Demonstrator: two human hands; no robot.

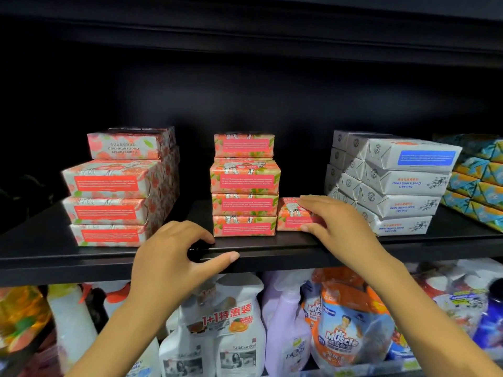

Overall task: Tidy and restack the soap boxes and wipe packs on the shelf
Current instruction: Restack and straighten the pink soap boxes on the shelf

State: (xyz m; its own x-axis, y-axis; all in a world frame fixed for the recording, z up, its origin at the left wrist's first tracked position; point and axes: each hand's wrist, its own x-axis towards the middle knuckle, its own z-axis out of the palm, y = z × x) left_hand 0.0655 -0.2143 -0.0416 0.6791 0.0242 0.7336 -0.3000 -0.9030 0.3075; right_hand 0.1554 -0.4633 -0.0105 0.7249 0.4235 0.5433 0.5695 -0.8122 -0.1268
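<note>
At 3 o'clock of the middle stack point(245, 186), our right grip point(334, 221) is clasping a lone box point(289, 213) on the shelf point(272, 244); our left grip point(174, 257) is resting empty, loose, on its edge. We are judging it needs lifting atop that stack.

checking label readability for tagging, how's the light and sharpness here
Head view: pink soap boxes and white soap boxes are well lit and fairly sharp, fine print unreadable; head view: space above them is near black; head view: shelf edge bows from the wide lens, bottles below blur toward the corners.
</note>
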